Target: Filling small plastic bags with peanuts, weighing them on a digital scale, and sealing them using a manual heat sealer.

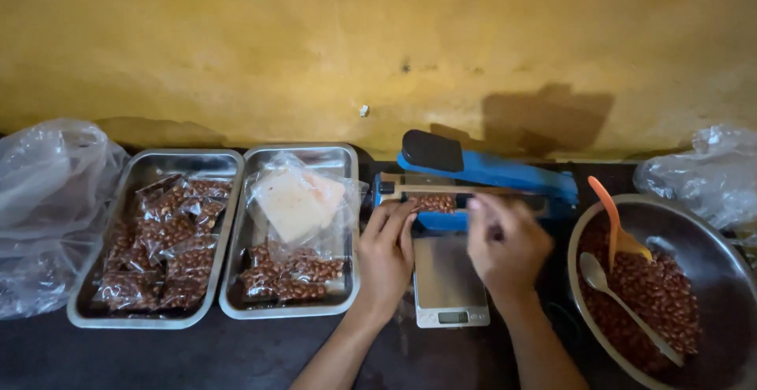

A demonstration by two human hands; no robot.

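Both hands meet at a blue heat sealer [481, 175] standing at the far edge of the dark table [236, 354], its arm raised. The left hand [386, 252] and the right hand [505, 244] each pinch an end of a small clear packet of peanuts [434, 201] lying across the sealer's bar — fingers closed on the plastic. Just near of it sits a small digital scale [448, 281]. Left lie two steel trays [150, 311] of packets; right, a steel bowl [710, 248] of peanuts holds two spoons.
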